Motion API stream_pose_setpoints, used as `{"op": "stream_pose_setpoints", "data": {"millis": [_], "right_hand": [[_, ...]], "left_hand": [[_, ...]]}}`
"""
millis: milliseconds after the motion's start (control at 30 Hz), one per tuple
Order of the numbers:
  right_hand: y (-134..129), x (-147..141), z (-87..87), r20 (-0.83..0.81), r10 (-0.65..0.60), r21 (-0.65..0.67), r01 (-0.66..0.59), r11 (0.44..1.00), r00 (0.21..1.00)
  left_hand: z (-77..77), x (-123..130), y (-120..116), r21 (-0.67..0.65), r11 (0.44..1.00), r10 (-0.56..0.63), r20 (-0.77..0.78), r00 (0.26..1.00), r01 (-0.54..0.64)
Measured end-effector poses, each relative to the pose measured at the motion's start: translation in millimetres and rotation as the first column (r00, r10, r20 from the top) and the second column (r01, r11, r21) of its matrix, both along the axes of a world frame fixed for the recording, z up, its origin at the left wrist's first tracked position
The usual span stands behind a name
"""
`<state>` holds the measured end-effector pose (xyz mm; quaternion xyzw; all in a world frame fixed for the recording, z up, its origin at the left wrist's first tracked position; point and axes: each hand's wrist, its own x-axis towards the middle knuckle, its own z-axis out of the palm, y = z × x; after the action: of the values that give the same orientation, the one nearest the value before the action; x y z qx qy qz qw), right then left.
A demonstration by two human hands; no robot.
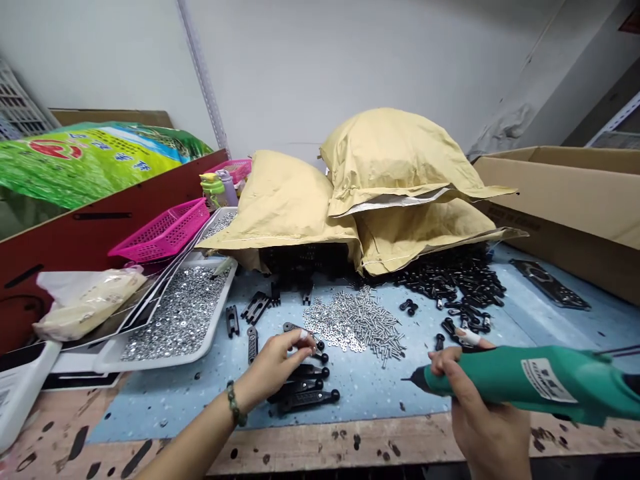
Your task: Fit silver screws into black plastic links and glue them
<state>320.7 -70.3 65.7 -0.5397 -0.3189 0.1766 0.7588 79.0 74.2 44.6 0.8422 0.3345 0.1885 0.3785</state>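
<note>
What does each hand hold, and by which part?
Right hand: a green electric screwdriver, gripped around its body near the tip. Left hand: something pinched at the fingertips, too small to tell.

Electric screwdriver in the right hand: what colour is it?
The screwdriver is teal green, best seen in the head view.

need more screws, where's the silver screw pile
In the head view, the silver screw pile lies on the blue mat, right of the left hand and left of the heap of black parts.
</note>
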Motion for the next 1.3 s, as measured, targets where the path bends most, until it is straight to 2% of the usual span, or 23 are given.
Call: {"op": "stream_pose_setpoints", "data": {"millis": [200, 433, 600, 733, 800, 933, 1000, 1167, 1300], "right_hand": [[14, -25, 3.7, 0.057, 0.096, -0.004, -0.096, 0.995, 0.994], [30, -50, 13.8, 0.077, 0.140, 0.046, -0.144, 0.989, 0.987], [44, -75, 22.1, 0.097, 0.272, 0.132, -0.284, 0.950, 0.957], [55, -91, 21.3, 0.115, 0.294, 0.173, -0.310, 0.935, 0.949], [60, -96, 19.4, 0.118, 0.303, 0.193, -0.321, 0.927, 0.946], [67, -101, 16.9, 0.099, 0.335, 0.231, -0.349, 0.908, 0.937], [69, -102, 16.4, 0.097, 0.371, 0.236, -0.383, 0.893, 0.924], [71, -105, 11.6, 0.123, 0.458, 0.241, -0.474, 0.847, 0.880], [73, -110, 0.8, 0.138, 0.509, 0.196, -0.527, 0.827, 0.850]], "left_hand": [[-25.6, -9, -16, 0.162, 0.986, -0.016, -0.057, 0.998, 0.025], [-32.9, -5, -19, 0.374, 0.921, -0.068, -0.114, 0.991, 0.106], [-36.5, -8, -26, 0.429, 0.900, -0.029, -0.116, 0.993, 0.077], [-30.5, -23, -27, 0.409, 0.913, 0.028, -0.105, 0.994, 0.018], [-26.2, -29, -21, 0.367, 0.930, 0.052, -0.158, 0.986, 0.009], [-20.9, -29, -4, 0.223, 0.964, -0.055, -0.365, 0.929, 0.145], [-20.1, -28, -1, 0.174, 0.968, -0.096, -0.410, 0.907, 0.181], [-23.6, -32, -16, 0.178, 0.968, -0.094, -0.395, 0.914, 0.176], [-29.2, -32, -26, 0.156, 0.980, -0.057, -0.382, 0.923, 0.125]]}}
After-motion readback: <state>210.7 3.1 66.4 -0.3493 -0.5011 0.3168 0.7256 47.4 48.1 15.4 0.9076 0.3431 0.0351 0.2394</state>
